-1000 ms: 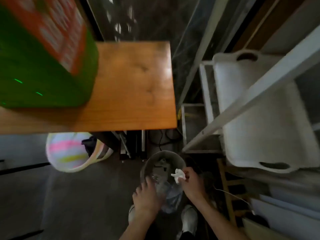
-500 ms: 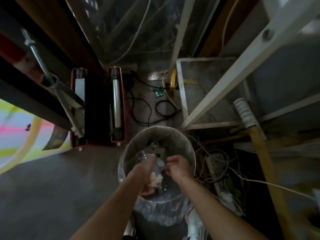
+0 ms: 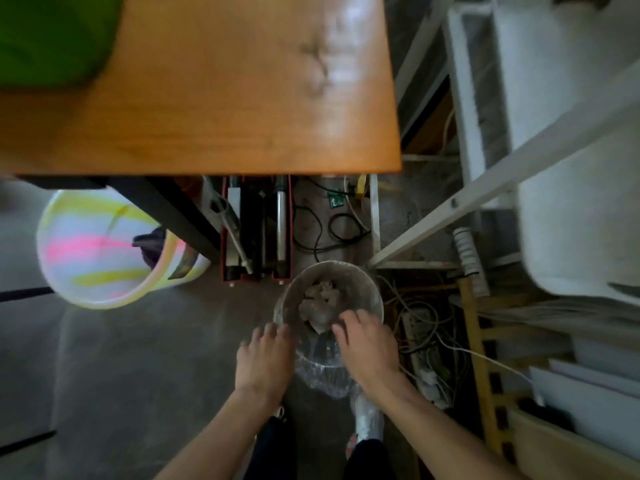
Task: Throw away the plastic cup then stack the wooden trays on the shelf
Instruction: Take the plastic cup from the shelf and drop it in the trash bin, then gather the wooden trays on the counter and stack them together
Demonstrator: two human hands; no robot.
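A round grey trash bin (image 3: 367, 289) with a clear liner stands on the floor below me, with crumpled pale rubbish (image 3: 317, 304) inside; I cannot pick out the plastic cup among it. My left hand (image 3: 265, 362) hovers at the bin's near left rim, fingers spread and empty. My right hand (image 3: 369, 344) is over the near right rim, fingers apart, holding nothing. A white tray with handle cut-outs (image 3: 571, 168) lies on the white metal shelf (image 3: 485, 188) at the right. No wooden tray is visible.
A wooden table (image 3: 225, 98) overhangs the floor above the bin, with a green object (image 3: 52, 36) on its left end. A striped pastel basket (image 3: 100, 251) sits at left. A red-edged case (image 3: 258, 230), cables and a power strip (image 3: 426, 362) crowd the floor.
Both hands were down inside the bin with the rubbish; they have come up and out, empty and spread over the near rim. The view has lifted, showing the table top again.
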